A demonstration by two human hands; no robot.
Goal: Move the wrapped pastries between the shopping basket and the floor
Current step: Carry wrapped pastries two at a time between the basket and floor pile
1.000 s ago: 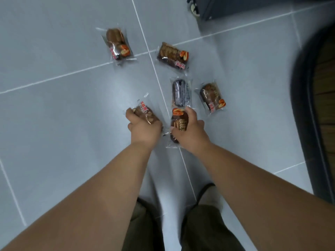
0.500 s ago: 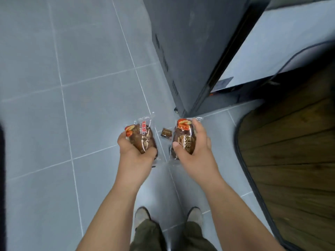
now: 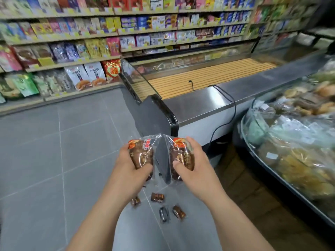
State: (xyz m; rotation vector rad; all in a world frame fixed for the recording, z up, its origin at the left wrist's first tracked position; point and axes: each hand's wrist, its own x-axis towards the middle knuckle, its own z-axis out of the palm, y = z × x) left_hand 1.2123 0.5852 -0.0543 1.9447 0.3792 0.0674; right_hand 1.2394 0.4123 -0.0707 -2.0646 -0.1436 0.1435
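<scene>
Holding one wrapped pastry (image 3: 141, 156) in my left hand (image 3: 126, 171), fingers curled round it, I grip a second wrapped pastry (image 3: 181, 156) the same way in my right hand (image 3: 195, 169), side by side. Below them, four more wrapped pastries (image 3: 157, 197) lie on the grey tiled floor (image 3: 54, 160).

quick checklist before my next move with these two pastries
1. Left hand grips left pastry: ok.
2. Right hand grips right pastry: ok.
3. Basket in sight: not ok, none shows in this view.
4. Floor picked up: not ok, four floor pastries lie below the hands.
5. Wrappers intact: cannot tell.
</scene>
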